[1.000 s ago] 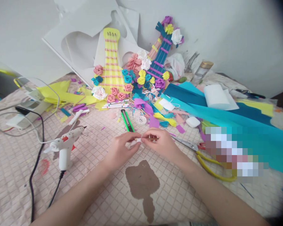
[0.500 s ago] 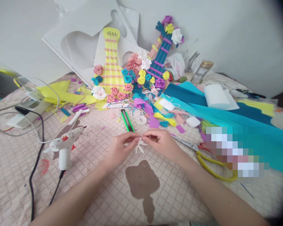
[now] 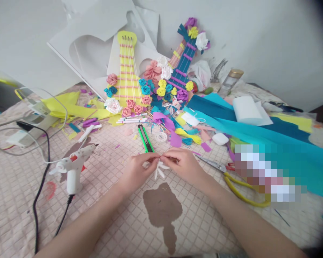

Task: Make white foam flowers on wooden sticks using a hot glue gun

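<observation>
Both hands meet at the middle of the table, fingertips pinched together. Between them is a small white paper piece (image 3: 159, 171) with several narrow petal-like strips hanging down. My left hand (image 3: 140, 168) grips its top from the left, and my right hand (image 3: 181, 163) grips it from the right. The fingers partly hide where the strips join. Just behind my left fingertips lies a green and black utility knife (image 3: 144, 139). Scissors with yellow handles (image 3: 238, 190) rest to the right of my right hand.
A white glue gun (image 3: 75, 172) stands at left with its black cord. Behind are a yellow paper guitar (image 3: 127, 71) and a blue one (image 3: 181, 66) with paper flowers. Turquoise paper (image 3: 247, 132) covers the right side. A brown patch (image 3: 163, 206) marks the near tabletop.
The white strips now hang a little lower and show more spread below my fingers. Both hands have shifted only slightly, still pinching.
</observation>
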`<action>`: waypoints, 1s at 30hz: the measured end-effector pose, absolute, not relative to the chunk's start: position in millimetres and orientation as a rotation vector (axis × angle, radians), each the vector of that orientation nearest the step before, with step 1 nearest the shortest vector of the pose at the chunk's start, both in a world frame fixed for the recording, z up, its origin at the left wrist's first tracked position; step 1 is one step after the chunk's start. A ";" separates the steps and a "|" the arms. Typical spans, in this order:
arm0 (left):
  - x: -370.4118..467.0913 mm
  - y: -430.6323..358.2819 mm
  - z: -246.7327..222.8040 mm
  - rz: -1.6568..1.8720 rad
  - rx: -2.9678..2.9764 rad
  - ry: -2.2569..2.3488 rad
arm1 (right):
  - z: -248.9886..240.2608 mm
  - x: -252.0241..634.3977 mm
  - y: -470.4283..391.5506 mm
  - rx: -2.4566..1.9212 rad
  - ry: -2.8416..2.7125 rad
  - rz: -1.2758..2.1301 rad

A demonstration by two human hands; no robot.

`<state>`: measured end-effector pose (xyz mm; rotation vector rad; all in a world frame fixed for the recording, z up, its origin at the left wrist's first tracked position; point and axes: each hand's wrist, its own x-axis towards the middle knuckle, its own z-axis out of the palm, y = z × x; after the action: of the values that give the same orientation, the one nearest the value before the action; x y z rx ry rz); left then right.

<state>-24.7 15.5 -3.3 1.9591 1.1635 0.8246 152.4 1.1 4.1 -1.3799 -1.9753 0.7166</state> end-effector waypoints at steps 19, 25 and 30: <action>-24.3 21.8 1.0 0.878 1.391 1.041 | 18.0 183.1 7.6 -1.437 -2.055 0.752; -23.7 15.7 2.3 0.900 1.496 1.012 | 11.8 189.6 11.0 -1.534 -1.938 0.642; -22.4 11.0 2.3 0.874 1.563 0.871 | 12.4 178.5 7.3 -1.344 -1.747 1.143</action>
<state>-22.4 11.0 2.3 1.5631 0.8706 0.8736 178.5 7.3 12.4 -1.3437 -1.7467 1.1428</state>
